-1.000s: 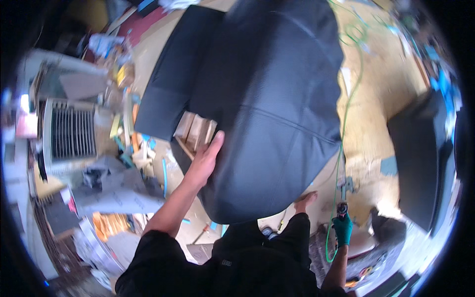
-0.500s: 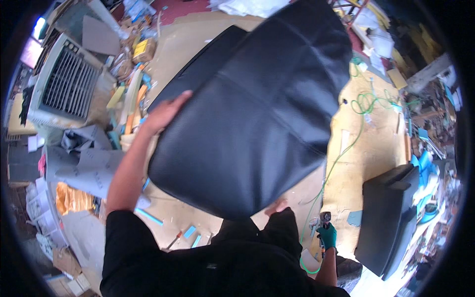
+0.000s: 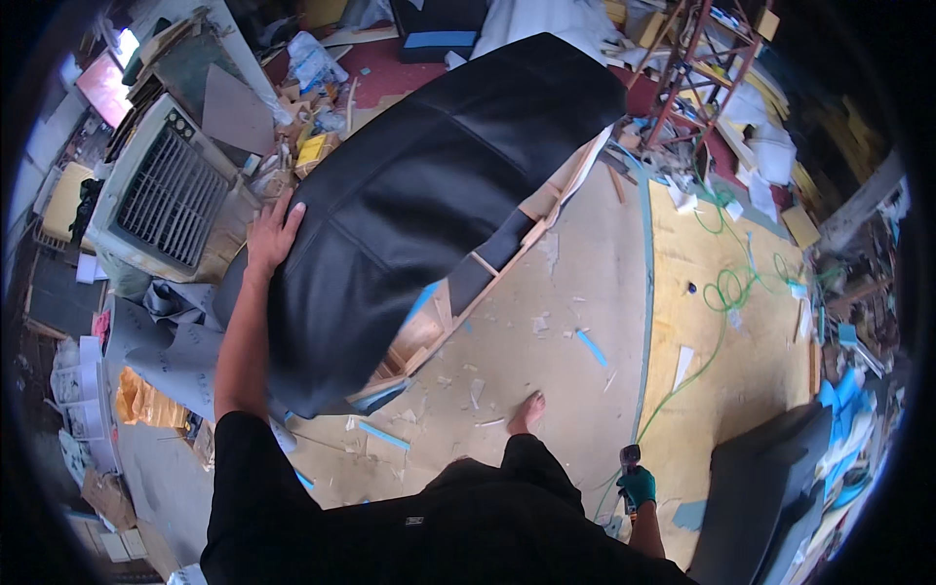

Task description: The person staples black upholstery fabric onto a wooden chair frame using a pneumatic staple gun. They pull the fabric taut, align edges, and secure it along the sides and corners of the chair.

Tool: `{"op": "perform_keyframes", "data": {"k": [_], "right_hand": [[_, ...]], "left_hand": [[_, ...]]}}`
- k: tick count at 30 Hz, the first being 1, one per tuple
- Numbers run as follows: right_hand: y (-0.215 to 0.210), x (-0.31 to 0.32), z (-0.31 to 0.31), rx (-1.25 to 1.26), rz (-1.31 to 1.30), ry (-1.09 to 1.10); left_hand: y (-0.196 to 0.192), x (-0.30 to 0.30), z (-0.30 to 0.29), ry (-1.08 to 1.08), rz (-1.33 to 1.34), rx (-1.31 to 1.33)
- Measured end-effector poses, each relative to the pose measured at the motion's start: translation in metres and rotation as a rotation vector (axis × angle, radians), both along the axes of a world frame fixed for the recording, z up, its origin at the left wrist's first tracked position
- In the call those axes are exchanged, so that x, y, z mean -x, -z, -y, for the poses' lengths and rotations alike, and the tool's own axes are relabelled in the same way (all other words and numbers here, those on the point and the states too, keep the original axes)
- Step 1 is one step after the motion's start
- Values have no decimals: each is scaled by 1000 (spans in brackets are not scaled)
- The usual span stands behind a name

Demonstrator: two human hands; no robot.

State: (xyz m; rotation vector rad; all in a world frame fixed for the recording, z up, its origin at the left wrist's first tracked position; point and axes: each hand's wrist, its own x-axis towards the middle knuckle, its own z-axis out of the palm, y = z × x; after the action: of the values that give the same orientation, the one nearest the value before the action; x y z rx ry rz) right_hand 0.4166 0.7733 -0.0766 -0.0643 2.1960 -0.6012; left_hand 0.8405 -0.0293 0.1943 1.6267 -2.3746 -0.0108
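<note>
A large furniture piece covered in black leather-like upholstery point(image 3: 439, 185) leans across the middle, tilted. Along its right side the wooden frame point(image 3: 478, 263) lies exposed, with a bit of blue foam near the lower end. My left hand point(image 3: 273, 232) rests on the upper left edge of the black cover, fingers spread and pressed flat. Low on the right, away from the piece, my right hand point(image 3: 638, 486) in a green glove grips a staple gun point(image 3: 630, 456). A thin green air hose point(image 3: 673, 390) runs up the floor from near that tool.
Another black upholstered piece point(image 3: 765, 487) stands at lower right. An air cooler point(image 3: 156, 185) and grey fabric point(image 3: 171, 336) are at left. A red metal frame point(image 3: 697, 78) rises at the back right. Blue strips and scraps lie on the floor around my foot point(image 3: 526, 414).
The black piece has tipped toward the left and away, uncovering its wooden frame and the floor beside it. My left hand moved with it. The staple gun stays in my right hand.
</note>
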Motion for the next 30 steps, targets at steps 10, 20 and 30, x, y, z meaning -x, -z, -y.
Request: {"op": "perform_keyframes", "data": {"k": [10,20,30], "right_hand": [[-20,202,117,29,-106,-217],[-166,307,365,561,-163,-174],[-309,399,637,816,-322,-667]], "left_hand": [[21,4,32,-197,80,30],[-44,110,-43,320,-155,-224],[-49,271,-108,232,-2,-115]]}}
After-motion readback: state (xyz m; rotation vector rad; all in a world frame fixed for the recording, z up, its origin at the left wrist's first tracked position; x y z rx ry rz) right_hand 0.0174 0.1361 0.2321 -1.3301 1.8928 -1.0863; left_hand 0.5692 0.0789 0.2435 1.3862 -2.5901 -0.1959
